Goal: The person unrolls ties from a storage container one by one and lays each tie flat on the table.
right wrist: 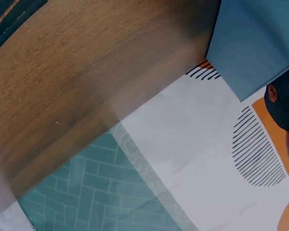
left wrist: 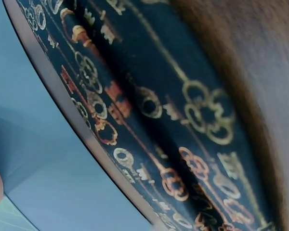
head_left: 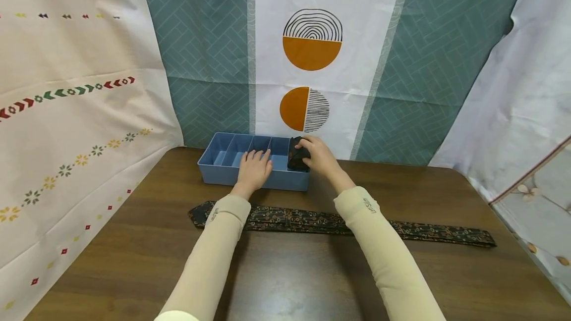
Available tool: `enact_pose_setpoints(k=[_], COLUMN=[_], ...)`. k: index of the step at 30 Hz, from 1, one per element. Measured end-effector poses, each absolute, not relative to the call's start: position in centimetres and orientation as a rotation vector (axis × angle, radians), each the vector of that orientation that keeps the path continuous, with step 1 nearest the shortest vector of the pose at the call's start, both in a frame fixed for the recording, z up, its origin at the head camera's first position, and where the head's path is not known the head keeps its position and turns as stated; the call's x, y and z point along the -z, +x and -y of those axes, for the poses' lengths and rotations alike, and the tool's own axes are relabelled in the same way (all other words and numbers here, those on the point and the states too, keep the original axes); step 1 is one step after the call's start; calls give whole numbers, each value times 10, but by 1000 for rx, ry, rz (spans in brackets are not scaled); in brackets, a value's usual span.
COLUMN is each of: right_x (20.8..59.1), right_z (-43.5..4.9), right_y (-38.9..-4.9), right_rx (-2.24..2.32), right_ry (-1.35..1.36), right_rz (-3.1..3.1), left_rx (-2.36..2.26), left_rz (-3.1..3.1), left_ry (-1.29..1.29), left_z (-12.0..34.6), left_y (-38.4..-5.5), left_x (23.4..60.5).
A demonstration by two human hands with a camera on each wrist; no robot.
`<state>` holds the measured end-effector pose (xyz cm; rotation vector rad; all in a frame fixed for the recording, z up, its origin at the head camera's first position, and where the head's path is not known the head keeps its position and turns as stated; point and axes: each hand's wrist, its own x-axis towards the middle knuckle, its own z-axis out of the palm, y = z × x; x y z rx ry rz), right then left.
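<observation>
A right hand [head_left: 320, 156] grips a dark patterned bundle [head_left: 296, 158] at a blue box [head_left: 278, 181].
The bundle is at the box's 3 o'clock end, with fingers and thumb bent around it. The left hand [head_left: 253, 171] lies over the 6 o'clock side, its fingers relaxed and holding nothing. From the box toward 6 o'clock, a patterned tie [head_left: 308, 219] lies flat on the table [head_left: 290, 271].

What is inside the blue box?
A dark patterned bundle, gripped by the right hand, is at the right end of the box; its underside is hidden. Nothing else shows inside; the left hand partly covers the middle compartments.
</observation>
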<state>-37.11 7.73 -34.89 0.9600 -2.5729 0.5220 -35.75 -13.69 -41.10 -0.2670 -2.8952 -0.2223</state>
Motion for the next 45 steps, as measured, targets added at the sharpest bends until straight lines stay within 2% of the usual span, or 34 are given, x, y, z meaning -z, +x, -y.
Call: enact_pose_setpoints(k=[15, 35, 45], right_x=[345, 330, 327], right_z=[-83, -98, -112], right_y=[-357, -338, -319], right_rx=[-712, -748, -748], right_ry=[919, 961, 1017], right_rz=[2526, 2478, 2491], left_rx=[231, 268, 322], left_rz=[2933, 2958, 2874], left_ry=[-268, -273, -405], left_z=[137, 132, 128], left_y=[-355, -349, -341], left_x=[405, 393, 381])
